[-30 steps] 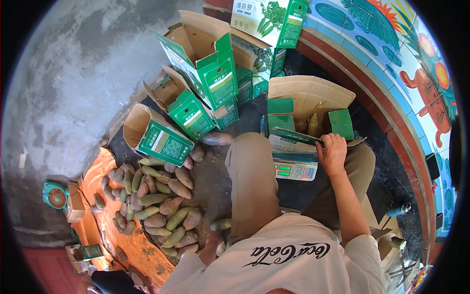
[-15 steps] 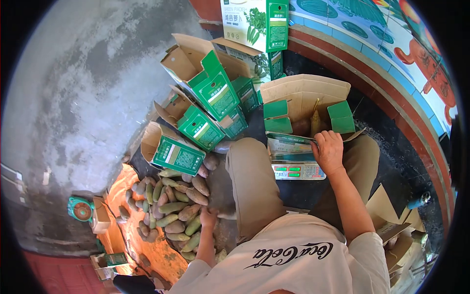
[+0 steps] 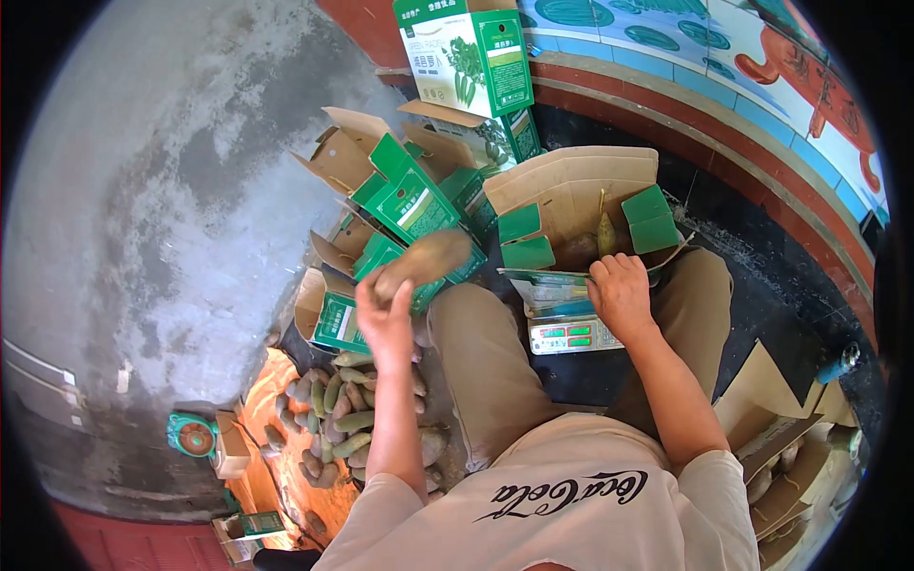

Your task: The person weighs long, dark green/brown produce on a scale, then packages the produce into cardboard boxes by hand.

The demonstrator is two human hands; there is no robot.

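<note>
A large brownish radish (image 3: 426, 261), smeared by motion, is held by its near end in my left hand (image 3: 384, 314), raised above the pile and in front of the green boxes. The fingers of my right hand (image 3: 619, 290) grip the near flap (image 3: 552, 277) of an open carton (image 3: 571, 181). Inside that carton lie a greenish radish (image 3: 606, 233) and a darker one (image 3: 577, 251), partly hidden by the flap. Under the carton is a scale (image 3: 574, 336) with lit green displays.
Several radishes (image 3: 352, 422) lie on the floor and an orange sheet (image 3: 271, 390) at the left. Open green boxes (image 3: 411, 202) stand behind them, beside stacked white-green boxes (image 3: 471, 62). At the right are a carton (image 3: 783, 476) with contents and a bottle (image 3: 839, 364).
My left hand has risen from the pile with a radish in it, towards the boxes. My right hand remains at the carton's flap. The whole view has shifted slightly.
</note>
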